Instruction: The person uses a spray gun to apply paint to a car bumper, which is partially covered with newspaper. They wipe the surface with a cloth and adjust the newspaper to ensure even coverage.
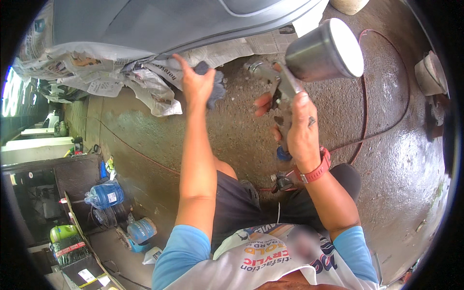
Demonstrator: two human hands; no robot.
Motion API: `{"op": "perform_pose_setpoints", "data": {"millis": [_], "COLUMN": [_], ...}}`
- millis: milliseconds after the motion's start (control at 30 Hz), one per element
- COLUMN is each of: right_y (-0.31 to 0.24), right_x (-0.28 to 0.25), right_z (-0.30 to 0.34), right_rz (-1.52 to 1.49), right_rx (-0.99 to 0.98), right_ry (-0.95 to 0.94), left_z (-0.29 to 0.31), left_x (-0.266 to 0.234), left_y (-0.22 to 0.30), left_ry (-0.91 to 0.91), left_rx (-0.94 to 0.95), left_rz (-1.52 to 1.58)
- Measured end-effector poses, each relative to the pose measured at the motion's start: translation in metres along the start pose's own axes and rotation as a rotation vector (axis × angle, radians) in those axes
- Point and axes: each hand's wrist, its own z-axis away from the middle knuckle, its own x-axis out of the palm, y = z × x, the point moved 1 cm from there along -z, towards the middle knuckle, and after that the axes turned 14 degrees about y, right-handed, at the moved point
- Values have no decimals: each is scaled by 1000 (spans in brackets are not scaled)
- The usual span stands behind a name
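Observation:
My left hand [197, 89] grips a bunched dark grey cloth [216, 93], with one finger stretched out toward the masking paper. In front of me on the right, my right hand [303, 128] is wrapped round the handle of a metal spray gun [285, 86]. A large silver cup [311, 54] sits on top of the gun, tilted to the right. Its pale round end faces right. The gun's nozzle end points up and left. A grey car body panel [145, 26] stands beyond both hands, its lower edge lined with newspaper [101, 72].
A red hose [406, 92] loops over the wet concrete floor [270, 140] on the right, near a whitish bucket [430, 75]. Hose fittings [282, 182] lie by my knees. At left are blue plastic bottles [107, 195], a dark cabinet [34, 193] and a green container [63, 233].

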Motion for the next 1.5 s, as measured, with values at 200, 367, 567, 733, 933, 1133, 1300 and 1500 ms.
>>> {"op": "perform_pose_setpoints", "data": {"millis": [200, 367, 567, 733, 933, 1133, 1300, 1500], "right_y": [-1, 11, 15, 15, 15, 17, 23, 28], "right_x": [12, 20, 30, 36, 40, 45, 44, 41], "right_z": [1, 1, 9, 11, 11, 12, 14, 15], "right_rz": [161, 169, 106, 199, 201, 214, 205, 199], "right_rx": [-63, -46, -20, -13, -30, -36, 4, 30], "right_ry": [15, -1, -25, -8, -2, -8, -4, -7], "left_z": [41, 52, 24, 9, -7, -31, -40, -53], "left_x": [28, 33, 16, -1, -15, -24, -21, -13], "left_y": [20, 28, 11, -7, -30, -50, -56, -58], "left_ry": [-21, 67, 99, 117, 143, 163, 203, 168], "left_rx": [433, 761, 608, 507, 364, 8, -64, 7], "left_rz": [169, 66, 67, 53, 40, 147, 263, 243]}}
